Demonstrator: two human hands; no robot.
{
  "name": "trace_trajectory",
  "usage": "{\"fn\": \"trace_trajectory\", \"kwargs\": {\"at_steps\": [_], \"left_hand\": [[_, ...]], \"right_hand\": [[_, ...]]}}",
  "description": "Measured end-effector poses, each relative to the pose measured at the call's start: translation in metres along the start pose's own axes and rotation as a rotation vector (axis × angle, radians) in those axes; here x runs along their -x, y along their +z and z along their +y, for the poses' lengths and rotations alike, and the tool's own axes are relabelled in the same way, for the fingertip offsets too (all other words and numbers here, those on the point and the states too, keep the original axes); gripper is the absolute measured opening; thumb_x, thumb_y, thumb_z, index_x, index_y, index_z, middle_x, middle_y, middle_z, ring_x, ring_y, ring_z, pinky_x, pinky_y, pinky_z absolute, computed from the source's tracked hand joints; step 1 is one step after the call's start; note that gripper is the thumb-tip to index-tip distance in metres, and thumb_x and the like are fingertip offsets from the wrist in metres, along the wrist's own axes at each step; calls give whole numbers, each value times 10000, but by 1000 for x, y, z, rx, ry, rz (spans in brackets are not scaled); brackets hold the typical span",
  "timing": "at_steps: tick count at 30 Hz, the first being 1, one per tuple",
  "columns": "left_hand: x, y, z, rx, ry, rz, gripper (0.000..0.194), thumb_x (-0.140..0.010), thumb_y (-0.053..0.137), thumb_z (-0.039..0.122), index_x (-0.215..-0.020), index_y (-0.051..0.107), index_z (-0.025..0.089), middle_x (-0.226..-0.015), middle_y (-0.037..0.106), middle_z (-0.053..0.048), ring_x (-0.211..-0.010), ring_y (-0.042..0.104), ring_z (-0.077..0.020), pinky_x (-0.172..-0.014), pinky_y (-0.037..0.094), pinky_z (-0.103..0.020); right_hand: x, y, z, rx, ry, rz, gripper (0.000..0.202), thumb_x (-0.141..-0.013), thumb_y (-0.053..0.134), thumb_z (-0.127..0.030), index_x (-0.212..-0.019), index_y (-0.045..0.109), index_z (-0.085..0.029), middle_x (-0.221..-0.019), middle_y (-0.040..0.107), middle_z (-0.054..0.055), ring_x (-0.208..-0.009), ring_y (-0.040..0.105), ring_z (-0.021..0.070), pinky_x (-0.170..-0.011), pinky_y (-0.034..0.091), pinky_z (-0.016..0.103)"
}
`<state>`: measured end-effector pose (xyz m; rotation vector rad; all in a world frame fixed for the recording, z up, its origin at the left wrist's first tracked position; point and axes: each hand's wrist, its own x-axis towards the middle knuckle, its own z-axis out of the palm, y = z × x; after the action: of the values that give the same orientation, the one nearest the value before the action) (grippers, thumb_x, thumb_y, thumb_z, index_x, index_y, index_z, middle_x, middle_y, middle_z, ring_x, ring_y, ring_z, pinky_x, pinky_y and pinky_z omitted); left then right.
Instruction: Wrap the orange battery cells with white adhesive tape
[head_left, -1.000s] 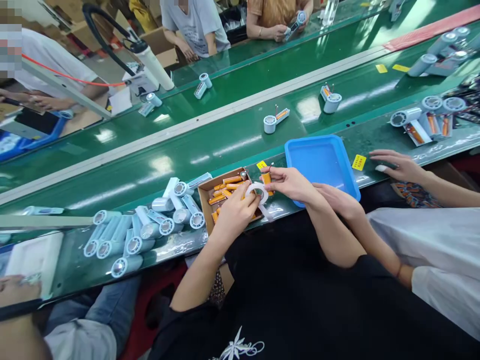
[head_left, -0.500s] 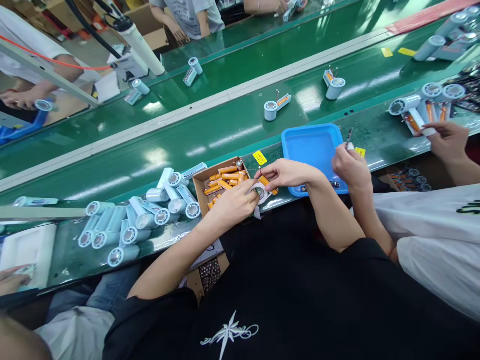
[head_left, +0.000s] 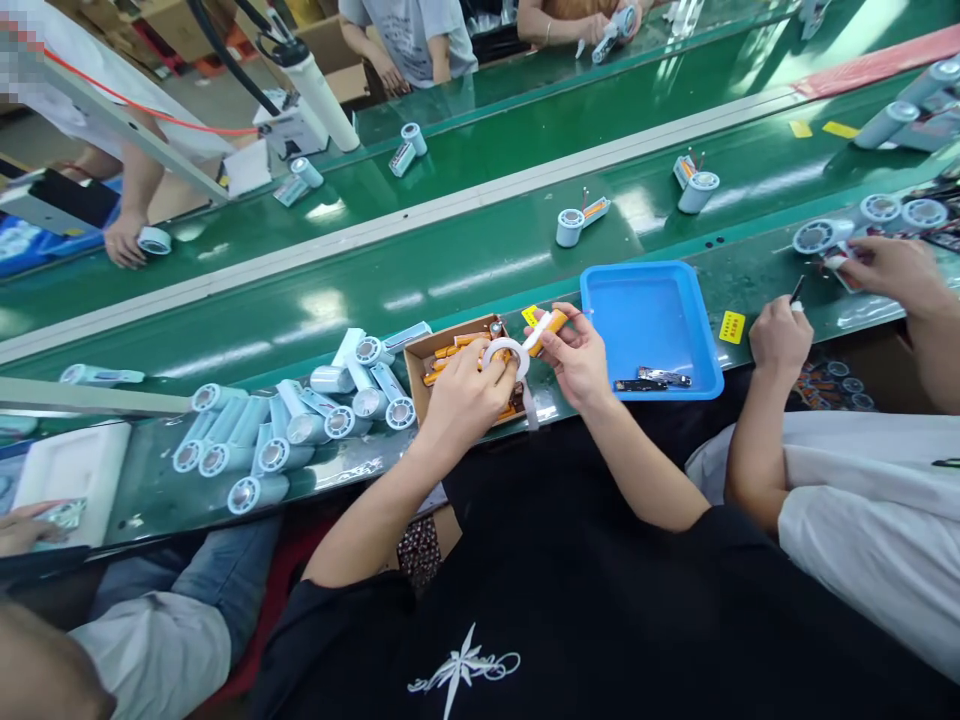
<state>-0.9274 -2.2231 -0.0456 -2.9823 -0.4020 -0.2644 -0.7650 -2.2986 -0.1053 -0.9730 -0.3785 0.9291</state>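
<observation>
My left hand [head_left: 466, 398] is closed around a roll of white tape [head_left: 517, 350], held over the edge of a cardboard box [head_left: 417, 388]. Several orange battery cells [head_left: 451, 350] lie in that box. Just to the right, my right hand [head_left: 581, 362] pinches one orange battery [head_left: 553, 322] between thumb and fingers. A white strip runs along this battery's side, close to the roll; whether it still joins the roll I cannot tell. A loose tape end hangs below the roll.
Right of my hands lies a blue tray [head_left: 645, 290] holding dark small parts [head_left: 652, 378]. Light-blue fan housings [head_left: 277, 445] crowd the bench at left. Beyond runs a green conveyor belt [head_left: 450, 240] carrying several fan units. A co-worker's hands [head_left: 780, 340] work at right.
My right hand has turned palm up and lifted the battery, now with a white strip along it. The co-worker's hand at right has moved away from the blue tray.
</observation>
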Motion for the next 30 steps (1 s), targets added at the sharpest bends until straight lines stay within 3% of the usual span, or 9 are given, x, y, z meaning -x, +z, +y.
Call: {"fn": "trace_trajectory", "kwargs": {"at_steps": [4,7,9,11,13,18,20,24,30], "left_hand": [[9,23,31,102,-202,126,378,-1051,521,341,-1333,698,163,-1210,742,-179,-1276,591,-373,-1014,494,-561],[26,39,44,236,-177,124,325,-1040,548,348,-1264,742,213,-1122,777,-126,-1224,628,-317,-1033,504,-531],[37,44,34,277,-166,101,293,-1023,586,345,-1232,756,228,-1109,787,-96,-1254,619,-301,-1068,501,-509],[46,43,7,276,-217,66,333,-988,650,387,-1246,747,199,-1213,772,-104,-1323,583,-312,-1126,471,-515],[51,40,-35,318,-232,2,351,-985,655,420,-1221,753,180,-1272,757,-107,-1328,590,-287,-1148,462,-473],[51,39,-148,221,-452,-98,351,-1062,492,365,-1222,751,190,-1292,745,-100,-1250,611,-230,-1112,450,-394],[49,44,-182,96,-483,-296,314,-1021,554,342,-1229,753,217,-1407,690,-91,-1293,570,-264,-1115,432,-427],[37,54,-218,1,-422,-685,267,-939,615,256,-1143,786,239,-1296,737,-100,-1133,657,-248,-958,506,-349],[-49,72,-237,-36,-262,-452,310,-964,572,248,-1208,751,182,-1249,733,-152,-1140,658,-264,-966,517,-373]], "right_hand": [[9,5,-2,-67,-84,123,619,-726,902,-461,-1182,517,-299,-1237,762,68,-1108,763,256,-907,662,401],[-11,-3,-52,56,-262,49,489,-711,918,-381,-1072,602,-292,-1025,793,19,-961,793,221,-840,669,352],[-28,-10,-96,90,-602,105,303,-781,865,-344,-1008,666,-321,-1046,789,-21,-988,786,171,-888,635,282],[-37,-13,-125,211,-822,164,163,-908,753,-356,-1063,714,-390,-1181,766,-34,-1164,741,181,-992,589,290],[-33,-14,-127,284,-746,112,226,-929,733,-375,-1132,727,-473,-1244,750,-47,-1174,739,221,-1019,604,377],[-2,-28,-60,247,-389,40,487,-697,933,-332,-1146,745,-356,-1010,823,53,-905,811,299,-815,700,501],[4,-44,-40,247,-294,91,503,-680,939,-340,-1139,734,-322,-1006,827,66,-917,812,300,-809,700,503],[11,-77,-36,298,-220,204,497,-679,937,-353,-1131,732,-327,-995,825,66,-888,813,315,-767,702,523],[-33,-37,-61,390,-516,189,525,-691,934,-267,-1121,643,-340,-887,795,-33,-1039,792,279,-849,689,500]]}}
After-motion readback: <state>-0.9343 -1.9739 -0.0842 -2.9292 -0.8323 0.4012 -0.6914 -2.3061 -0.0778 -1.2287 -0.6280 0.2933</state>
